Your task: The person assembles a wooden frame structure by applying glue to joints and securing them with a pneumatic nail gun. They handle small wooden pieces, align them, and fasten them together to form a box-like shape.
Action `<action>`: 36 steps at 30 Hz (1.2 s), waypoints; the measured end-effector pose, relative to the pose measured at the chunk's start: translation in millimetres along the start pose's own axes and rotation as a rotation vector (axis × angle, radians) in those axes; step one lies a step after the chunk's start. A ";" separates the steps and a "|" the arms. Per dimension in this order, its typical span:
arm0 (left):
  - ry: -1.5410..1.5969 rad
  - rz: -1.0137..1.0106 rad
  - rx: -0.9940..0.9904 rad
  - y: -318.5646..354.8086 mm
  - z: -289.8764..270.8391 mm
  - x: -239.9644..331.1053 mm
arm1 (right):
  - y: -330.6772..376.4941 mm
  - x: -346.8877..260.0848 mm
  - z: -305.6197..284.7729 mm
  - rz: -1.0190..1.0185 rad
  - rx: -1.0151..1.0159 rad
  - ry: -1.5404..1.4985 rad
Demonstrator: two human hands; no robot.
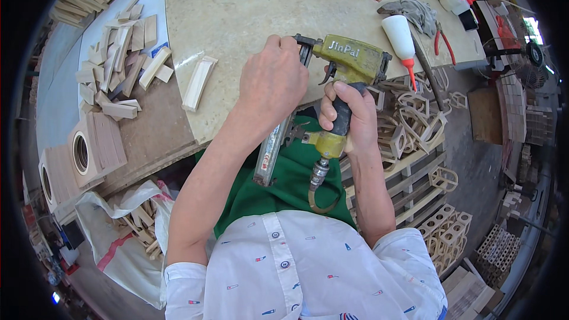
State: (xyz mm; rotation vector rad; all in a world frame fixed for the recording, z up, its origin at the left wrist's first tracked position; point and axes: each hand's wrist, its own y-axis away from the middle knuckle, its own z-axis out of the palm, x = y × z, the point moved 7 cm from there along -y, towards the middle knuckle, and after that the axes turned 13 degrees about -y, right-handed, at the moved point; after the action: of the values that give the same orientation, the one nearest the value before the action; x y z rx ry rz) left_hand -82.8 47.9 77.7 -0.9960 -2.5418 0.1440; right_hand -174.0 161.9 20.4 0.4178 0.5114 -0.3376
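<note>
1. The right hand [347,121] sits at centre frame, fingers wrapped tight around the black grip of a yellow-green pneumatic nail gun [349,59]; the forefinger lies up near the trigger.
2. The left hand [269,86] is just left of it, fingers curled over the gun's nose — the tips are hidden behind the tool, so what they pinch cannot be told.
3. The gun hangs over the near edge of the pale workbench [249,6], its metal magazine [274,148] slanting down to lower left; an air hose fitting [318,176] hangs below the grip.
4. A white glue bottle with a red tip [400,38] lies to the gun's right.
5. Left of the hands — a short wooden moulding piece [199,83], with a heap of wood offcuts [121,53] at upper left.
</note>
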 end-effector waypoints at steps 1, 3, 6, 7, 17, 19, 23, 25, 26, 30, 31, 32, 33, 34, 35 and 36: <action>-0.003 0.007 0.022 0.6 0.0 0.5 | -0.1 -1.0 1.1 -0.009 0.013 0.006; 0.069 0.013 0.089 6.7 -1.9 0.2 | -1.1 -2.4 0.5 -0.017 0.024 -0.004; 0.128 -0.010 0.141 12.4 -0.4 0.6 | -2.5 -4.2 -0.6 -0.023 0.019 -0.035; 0.141 -0.024 0.151 13.6 0.5 0.7 | -2.5 -5.1 0.0 -0.028 0.019 -0.032; 0.138 0.052 0.174 8.0 0.4 8.3 | 0.1 -11.3 -1.2 -0.041 0.006 -0.030; 0.113 0.094 0.162 6.9 -2.0 9.8 | 0.3 -12.4 -2.7 -0.044 0.004 -0.055; 0.034 0.163 0.179 9.2 -2.9 11.8 | -0.7 -12.9 -4.6 -0.025 -0.008 -0.088; 0.018 0.196 0.182 8.0 -2.7 12.0 | -1.3 -12.0 -6.4 -0.019 -0.015 -0.108; 0.023 0.195 0.173 7.5 -1.9 11.9 | -1.4 -11.4 -6.9 -0.016 -0.019 -0.118; 0.055 0.186 0.134 4.5 0.1 11.3 | -1.3 -9.5 -7.0 -0.011 -0.015 -0.124; 0.066 0.181 0.123 4.2 0.2 10.8 | -1.5 -9.6 -6.5 -0.012 -0.014 -0.120; 0.081 0.182 0.114 4.8 0.6 10.6 | -1.6 -9.6 -6.3 -0.013 -0.012 -0.117; 0.098 0.184 0.106 4.8 1.1 10.2 | -2.3 -10.2 -7.0 -0.019 -0.009 -0.124; 0.114 0.185 0.098 4.9 1.7 10.0 | -2.9 -10.8 -8.1 -0.024 -0.007 -0.131; 0.128 0.183 0.110 5.2 2.1 9.5 | -3.4 -11.4 -8.8 -0.030 -0.004 -0.137; 0.143 0.181 0.122 6.4 3.7 9.6 | -3.3 -12.1 -8.1 -0.030 -0.008 -0.130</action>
State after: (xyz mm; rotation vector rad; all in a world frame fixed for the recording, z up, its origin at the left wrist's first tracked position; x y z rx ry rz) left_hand -86.7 59.3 76.0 -1.1442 -2.2837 0.2656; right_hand -188.5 165.3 19.4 0.3784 0.3922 -0.3885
